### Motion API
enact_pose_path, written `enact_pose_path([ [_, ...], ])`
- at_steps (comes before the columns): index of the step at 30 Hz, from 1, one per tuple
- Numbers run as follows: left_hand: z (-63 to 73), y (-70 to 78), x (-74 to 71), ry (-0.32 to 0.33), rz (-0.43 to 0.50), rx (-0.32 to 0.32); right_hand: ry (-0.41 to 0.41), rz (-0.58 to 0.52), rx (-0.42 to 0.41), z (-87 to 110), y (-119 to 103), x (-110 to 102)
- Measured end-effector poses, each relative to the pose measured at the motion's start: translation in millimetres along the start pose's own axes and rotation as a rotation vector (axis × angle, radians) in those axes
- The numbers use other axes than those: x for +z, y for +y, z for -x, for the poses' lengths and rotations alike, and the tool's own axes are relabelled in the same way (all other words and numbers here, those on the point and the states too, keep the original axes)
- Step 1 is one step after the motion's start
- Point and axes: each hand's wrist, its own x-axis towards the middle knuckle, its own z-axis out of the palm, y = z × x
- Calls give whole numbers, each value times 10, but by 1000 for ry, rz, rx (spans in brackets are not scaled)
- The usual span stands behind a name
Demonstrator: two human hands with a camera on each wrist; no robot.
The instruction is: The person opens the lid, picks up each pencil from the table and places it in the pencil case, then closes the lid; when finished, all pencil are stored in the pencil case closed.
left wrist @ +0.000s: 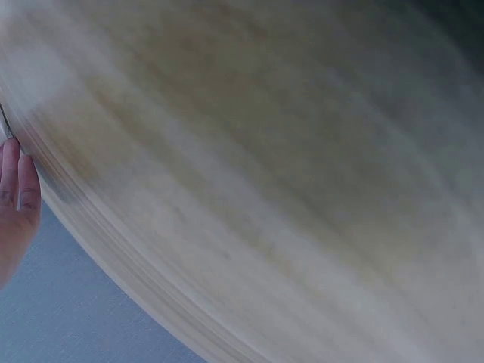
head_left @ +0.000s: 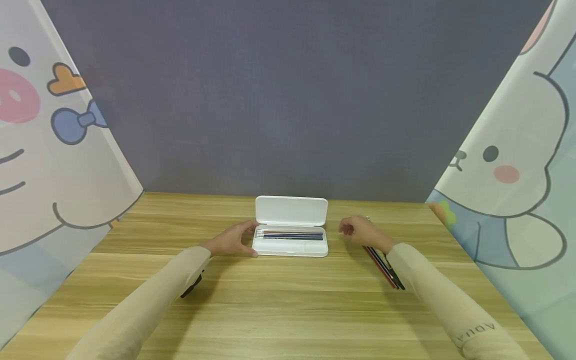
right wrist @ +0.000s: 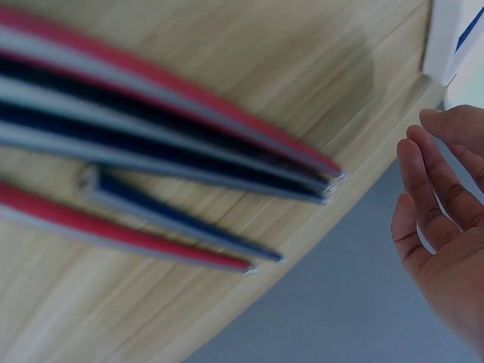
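Note:
An open white pencil case lies on the table with its lid raised at the back. Several dark pencils lie side by side in its rear part. My left hand spans the case's left end, thumb by the front corner and fingers by the back one; in the left wrist view its fingers look straight. To the right of the case my right hand hovers with loosely bent fingers and holds nothing. Under my right forearm lie several red and dark striped pencils, partly hidden in the head view.
The wooden table ends at a grey panel behind the case. Cartoon-printed cloths stand at the left and right. A small black object shows beside my left sleeve.

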Motion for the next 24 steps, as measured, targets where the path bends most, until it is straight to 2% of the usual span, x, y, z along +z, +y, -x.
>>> enact_pose_path([
  [11, 10, 13, -5, 7, -7, -3, 17, 27, 30, 244, 166, -28],
  [16, 6, 5, 0, 8, -3, -1, -1, 2, 80, 295, 221, -36],
  [24, 1, -3, -9, 9, -15, -1, 9, -13, 104, 348, 282, -13],
])
